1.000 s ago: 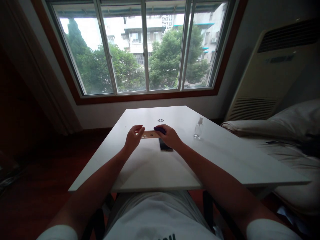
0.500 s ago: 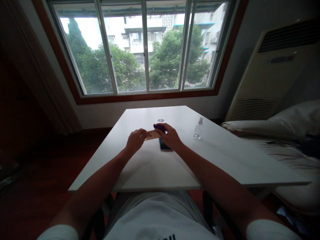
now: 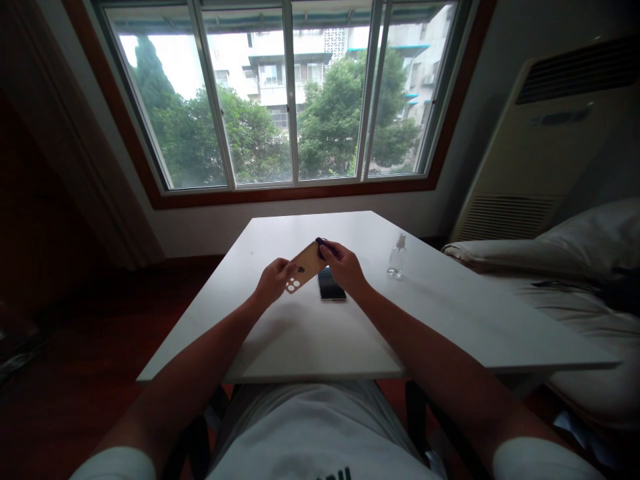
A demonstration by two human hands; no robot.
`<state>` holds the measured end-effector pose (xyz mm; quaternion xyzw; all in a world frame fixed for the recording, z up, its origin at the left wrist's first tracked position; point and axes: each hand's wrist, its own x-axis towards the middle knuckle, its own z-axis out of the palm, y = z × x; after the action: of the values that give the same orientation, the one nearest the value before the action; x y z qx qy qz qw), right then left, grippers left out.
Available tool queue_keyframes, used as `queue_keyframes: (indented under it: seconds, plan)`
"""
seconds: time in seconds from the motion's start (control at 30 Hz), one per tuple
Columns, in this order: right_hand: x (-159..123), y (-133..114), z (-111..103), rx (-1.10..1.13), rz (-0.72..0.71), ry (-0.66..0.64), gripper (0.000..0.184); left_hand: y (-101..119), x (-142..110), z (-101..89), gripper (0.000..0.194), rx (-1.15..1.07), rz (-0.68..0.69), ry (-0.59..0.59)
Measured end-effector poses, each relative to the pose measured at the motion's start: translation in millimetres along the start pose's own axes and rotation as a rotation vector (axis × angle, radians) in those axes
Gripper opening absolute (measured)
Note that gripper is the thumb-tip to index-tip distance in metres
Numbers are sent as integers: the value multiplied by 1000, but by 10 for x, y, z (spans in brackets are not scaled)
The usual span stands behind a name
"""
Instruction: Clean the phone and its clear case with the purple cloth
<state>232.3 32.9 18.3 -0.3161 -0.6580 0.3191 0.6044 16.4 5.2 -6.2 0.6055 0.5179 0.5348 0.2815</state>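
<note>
My left hand (image 3: 273, 280) is closed on the lower left end of a tan phone case (image 3: 309, 263), which has round camera holes and a dark apple logo. The case is held tilted above the table, its right end raised. Against that upper right end, my right hand (image 3: 345, 265) grips a dark purple cloth (image 3: 321, 248), mostly covered by the fingers. Below the case, close to my right hand, a phone (image 3: 331, 285) with a dark screen lies on the white table (image 3: 310, 347). Its upper part is partly hidden by the case and hand.
A clear spray bottle (image 3: 397, 259) stands upright on the table, right of my right hand. Beyond the far table edge is a window (image 3: 295, 100). A sofa (image 3: 560, 267) and a standing air conditioner (image 3: 540, 147) are on the right.
The case has turned so its back and camera holes show, with its right end higher. My right hand and the cloth have shifted slightly up. More of the phone is visible.
</note>
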Motion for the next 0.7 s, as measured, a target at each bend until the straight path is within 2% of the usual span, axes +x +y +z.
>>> queue_keyframes:
  seconds: [0.27, 0.47, 0.7]
  plan:
    - [19, 59, -12, -53, 21, 65, 53, 7, 6, 37, 46, -144, -50, 17]
    - [4, 16, -4, 97, 42, 116, 58, 43, -15, 46, 53, -192, -83, 22]
    - [-42, 7, 45, 191, 102, 18, 59, 63, -37, 81, 55, -250, -95, -17]
